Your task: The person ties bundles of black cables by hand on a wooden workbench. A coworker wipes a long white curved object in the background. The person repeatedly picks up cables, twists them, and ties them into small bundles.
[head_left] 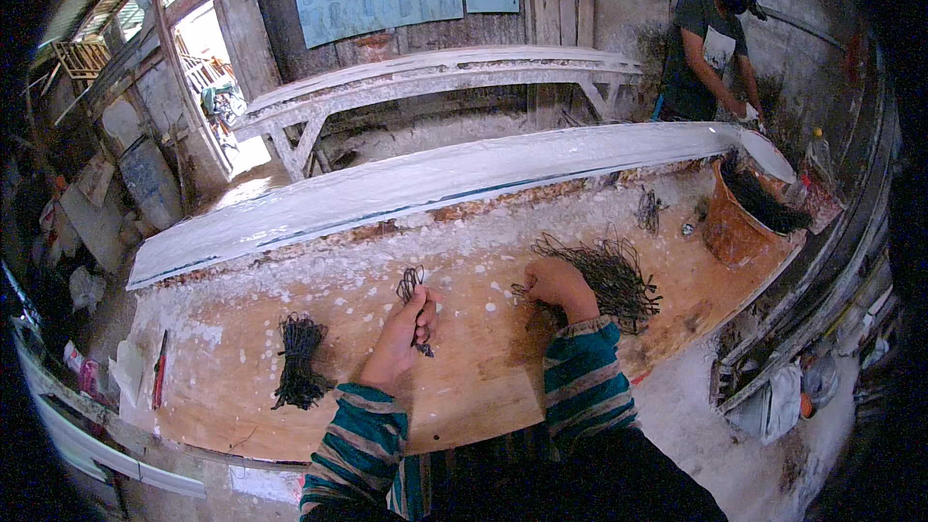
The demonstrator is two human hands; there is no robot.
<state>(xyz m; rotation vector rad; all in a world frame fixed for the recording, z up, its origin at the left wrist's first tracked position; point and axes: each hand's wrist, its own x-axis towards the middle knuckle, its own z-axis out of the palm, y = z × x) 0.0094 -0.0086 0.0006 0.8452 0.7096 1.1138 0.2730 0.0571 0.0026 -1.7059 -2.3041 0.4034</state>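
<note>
My left hand [411,324] is closed around a small bunch of black cord loops [411,280]; the loops stick out above the fingers and dark ends show below. Just right of it, my right hand [561,288] is bent over the near-left side of a loose pile of black cord loops [619,280]. Its fingers are pinched together, and what lies between them is too small to make out. To the left of my left hand, a thick tied bundle of black cords [301,360] lies on the wooden tabletop [222,358].
A red slim tool [159,372] lies at the table's left end. A few cords [650,210] lie near an orange-brown bucket [739,222] filled with black strands. A long white-covered board [435,179] runs along the far side. Behind its right end stands a person [710,48].
</note>
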